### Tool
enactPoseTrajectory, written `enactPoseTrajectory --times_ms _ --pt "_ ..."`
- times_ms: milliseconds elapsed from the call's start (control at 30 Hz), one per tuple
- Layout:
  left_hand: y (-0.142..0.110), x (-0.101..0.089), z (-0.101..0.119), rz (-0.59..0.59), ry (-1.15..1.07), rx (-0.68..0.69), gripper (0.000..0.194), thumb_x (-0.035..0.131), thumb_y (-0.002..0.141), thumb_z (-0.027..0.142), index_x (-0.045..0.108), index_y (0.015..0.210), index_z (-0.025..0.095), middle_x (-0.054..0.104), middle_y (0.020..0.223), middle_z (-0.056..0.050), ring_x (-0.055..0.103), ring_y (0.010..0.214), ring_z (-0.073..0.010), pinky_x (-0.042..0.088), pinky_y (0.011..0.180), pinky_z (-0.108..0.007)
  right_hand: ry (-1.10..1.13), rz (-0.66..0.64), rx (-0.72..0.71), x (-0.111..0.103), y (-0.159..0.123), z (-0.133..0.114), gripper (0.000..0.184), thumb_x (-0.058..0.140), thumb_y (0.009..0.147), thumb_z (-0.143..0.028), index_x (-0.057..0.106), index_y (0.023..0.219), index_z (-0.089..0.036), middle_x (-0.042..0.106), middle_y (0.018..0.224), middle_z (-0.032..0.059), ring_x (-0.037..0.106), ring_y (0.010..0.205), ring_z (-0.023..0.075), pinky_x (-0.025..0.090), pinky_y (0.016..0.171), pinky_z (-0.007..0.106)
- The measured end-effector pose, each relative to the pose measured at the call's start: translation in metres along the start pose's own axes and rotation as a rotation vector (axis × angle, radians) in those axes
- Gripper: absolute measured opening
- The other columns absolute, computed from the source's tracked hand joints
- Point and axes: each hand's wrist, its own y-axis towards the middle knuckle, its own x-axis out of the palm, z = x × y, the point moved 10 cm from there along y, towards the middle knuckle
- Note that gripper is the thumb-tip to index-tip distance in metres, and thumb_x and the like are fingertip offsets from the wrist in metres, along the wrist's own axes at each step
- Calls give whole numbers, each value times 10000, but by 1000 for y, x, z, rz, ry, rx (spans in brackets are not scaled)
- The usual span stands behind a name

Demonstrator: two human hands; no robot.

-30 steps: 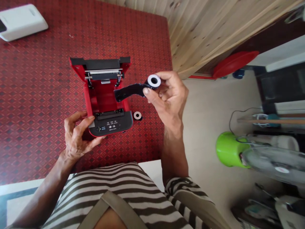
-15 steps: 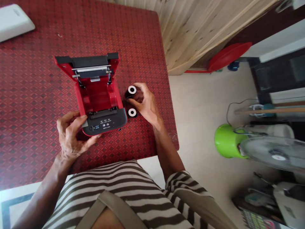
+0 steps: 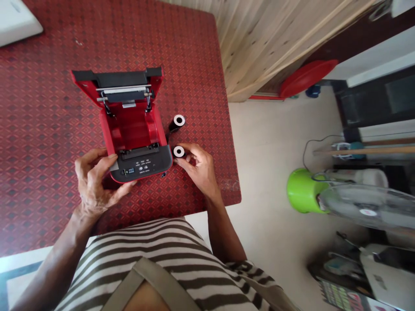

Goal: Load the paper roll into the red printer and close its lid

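A red and black label printer [image 3: 144,164] stands on the table with its lid [image 3: 121,80] raised and its red inner bay bare. My left hand [image 3: 97,183] grips the printer's front left corner, thumb underneath the front edge and fingers along the side. Beside the printer's right wall stand two small black rolls with white end rings. Around the nearer roll [image 3: 178,152] the thumb and fingers of my right hand [image 3: 197,166] are closed. The farther roll [image 3: 177,122] stands untouched, slightly tilted, a dark strip running from it toward the printer.
The table [image 3: 194,65] has a red patterned cover and ends to my right. A white object [image 3: 17,21] lies at its far left corner. Beyond the right edge are a green bucket [image 3: 303,190], a fan [image 3: 366,211] and a red round object [image 3: 308,77] on the floor.
My right hand has moved from the farther roll toward me and now holds the nearer one. The farther roll stands free. My left hand stays on the printer.
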Motion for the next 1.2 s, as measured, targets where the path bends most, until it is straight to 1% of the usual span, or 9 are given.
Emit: enactPoseTrajectory --times_ms 100,167,333,433,533,700,833,967,1200 --pt "-1 1 -2 -22 -18 -20 912 1113 1008 643 673 1779 435 744 1588 -168 820 1365 -413 819 1042 -628 81 25 13 -8 0 -4 304 921 1017 -412 915 1288 -274 943 1172 44 774 881 216 667 861 395" --pt "-1 1 -1 -18 -21 -24 871 1100 1016 661 694 1749 425 749 1564 -166 824 1347 -403 826 1030 -614 134 7 -9 -20 1 -21 332 943 1034 -440 910 1330 -292 947 1211 45 835 984 238 698 908 406" --pt "-1 3 1 -8 8 -39 701 1016 1101 657 735 1688 394 766 1566 -136 842 1364 -385 859 1042 -601 97 -167 -269 -32 19 -102 374 875 1159 -449 897 1516 -341 937 1386 52 882 1231 292 722 1130 490" --pt "-1 3 5 22 -11 -33 664 969 1140 680 751 1693 384 779 1568 -114 866 1353 -376 864 1015 -550 -109 -261 -433 -15 36 -140 417 809 1194 -382 863 1602 -315 923 1406 65 866 1261 306 715 1179 514" --pt "-3 5 7 34 -74 -34 748 1026 1096 670 749 1721 367 797 1568 -178 884 1341 -391 866 1005 -542 -366 -333 -539 18 51 -159 444 794 1199 -267 810 1643 -275 900 1525 104 843 1375 342 702 1261 562" --pt "-6 9 7 6 -49 -40 814 1040 1085 661 704 1769 375 794 1572 -189 893 1351 -385 848 1025 -513 -742 -456 -569 80 61 -170 296 709 1200 -29 845 1386 -215 922 1291 123 845 1336 339 718 1197 481" --pt "-7 8 8 30 -64 -43 761 1006 1113 675 738 1751 359 809 1545 -178 889 1332 -368 837 1024 -490 -912 -531 -520 110 71 -168 396 612 1223 30 863 1462 -161 950 1252 157 887 1337 339 739 1086 427" --pt "-6 8 8 39 -80 -57 736 991 1121 689 758 1742 371 810 1537 -180 889 1325 -371 839 1002 -489 -995 -585 -436 121 84 -159 475 574 1226 44 869 1542 -153 970 1300 173 929 1298 350 755 1089 454" --pt "-3 7 12 19 -41 -36 685 829 1228 703 687 1814 378 787 1527 -203 890 1340 -369 846 996 -499 -1013 -655 -378 128 89 -154 490 539 1232 30 909 1468 -188 970 1372 176 929 1358 351 745 1186 474"
